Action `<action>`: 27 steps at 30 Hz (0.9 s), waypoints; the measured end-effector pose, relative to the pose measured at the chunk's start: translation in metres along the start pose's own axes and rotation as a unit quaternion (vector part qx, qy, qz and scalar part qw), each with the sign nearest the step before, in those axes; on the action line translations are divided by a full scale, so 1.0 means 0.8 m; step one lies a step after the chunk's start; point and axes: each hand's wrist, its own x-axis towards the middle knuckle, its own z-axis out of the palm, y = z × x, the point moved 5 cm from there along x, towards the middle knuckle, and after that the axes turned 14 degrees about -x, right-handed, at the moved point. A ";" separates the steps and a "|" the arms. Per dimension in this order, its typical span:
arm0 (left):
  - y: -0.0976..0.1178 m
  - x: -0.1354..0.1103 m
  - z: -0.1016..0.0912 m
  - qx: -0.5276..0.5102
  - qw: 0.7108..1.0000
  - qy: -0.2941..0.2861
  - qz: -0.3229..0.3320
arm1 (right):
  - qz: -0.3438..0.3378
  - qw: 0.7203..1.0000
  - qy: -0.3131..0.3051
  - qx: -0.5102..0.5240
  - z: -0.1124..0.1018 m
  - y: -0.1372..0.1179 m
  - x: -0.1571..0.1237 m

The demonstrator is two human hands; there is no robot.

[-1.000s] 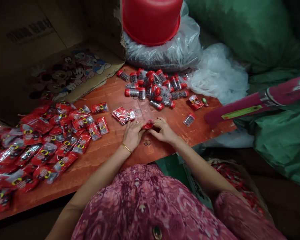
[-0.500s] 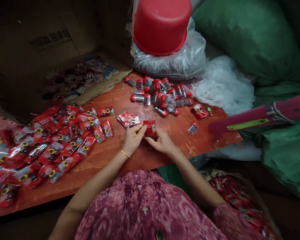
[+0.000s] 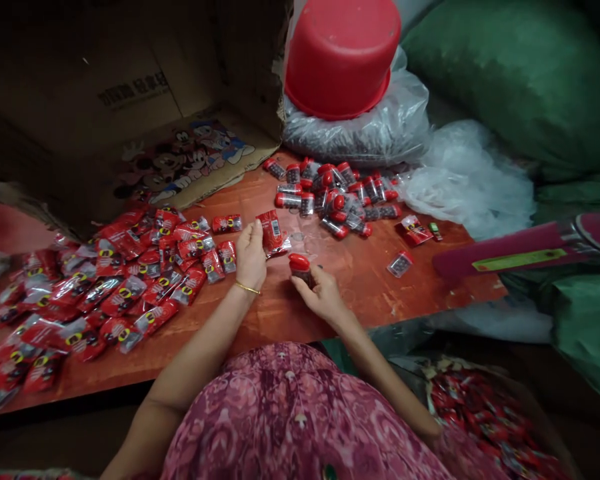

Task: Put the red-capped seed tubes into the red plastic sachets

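Observation:
My left hand (image 3: 250, 257), with a gold bracelet on the wrist, holds a small red packet (image 3: 271, 230) upright above the wooden board (image 3: 360, 280). My right hand (image 3: 320, 290) grips a small clear vial with a red cap (image 3: 300, 265) just to the right of the packet. A few flat red packets (image 3: 280, 248) lie on the board under the held one. A heap of red-capped vials (image 3: 333, 193) lies beyond my hands. A wide spread of filled red packets (image 3: 105, 293) covers the board's left side.
An upturned red bucket (image 3: 343, 57) sits on a clear bag of dark contents (image 3: 365, 133) at the back. A cardboard box with cartoon print (image 3: 180, 160) lies back left. Green sacks (image 3: 520, 73) and a pink tool (image 3: 530, 247) are right; a box of red packets (image 3: 480, 407) sits lower right.
Both hands lifted one packet off the board together; now the left hand alone holds it, moved left and raised, while the right hand has taken hold of a red-capped vial. The view shifted.

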 end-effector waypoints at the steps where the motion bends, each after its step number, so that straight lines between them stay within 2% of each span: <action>1: 0.000 -0.003 0.001 -0.019 0.999 -0.009 -0.027 | 0.016 0.999 0.015 -0.032 -0.002 0.007 0.003; 4: 0.000 -0.016 0.001 -0.022 0.996 -0.032 -0.082 | 0.067 0.988 0.048 -0.133 -0.011 0.029 0.012; 8: -0.003 -0.027 -0.010 0.058 0.994 -0.072 -0.060 | 0.110 0.971 0.050 -0.207 -0.016 0.047 0.018; 13: -0.018 -0.038 -0.023 0.207 0.970 -0.125 -0.036 | 0.094 0.988 0.079 -0.091 -0.020 0.043 0.009; 15: -0.012 -0.047 -0.017 0.269 0.950 -0.155 0.020 | 0.080 0.991 0.091 -0.055 -0.020 0.038 0.004; 17: 0.003 -0.059 0.001 0.333 0.904 -0.225 0.146 | 0.069 0.992 0.095 -0.035 -0.019 0.036 -0.001; 19: 0.015 -0.077 0.022 0.380 0.822 -0.319 0.279 | 0.060 0.993 0.097 -0.021 -0.016 0.037 -0.003; 21: 0.012 -0.090 0.036 0.409 0.740 -0.397 0.357 | 0.046 0.994 0.103 -0.014 -0.013 0.037 -0.004; 22: 0.007 -0.093 0.039 0.422 0.712 -0.419 0.373 | 0.035 0.994 0.104 -0.014 -0.011 0.037 -0.004; 24: -0.008 -0.093 0.038 0.449 0.683 -0.435 0.378 | 0.013 0.994 0.107 -0.017 -0.007 0.037 -0.004; 27: -0.033 -0.089 0.028 0.490 0.680 -0.418 0.351 | 0.006 0.995 0.101 -0.020 0.000 0.039 -0.006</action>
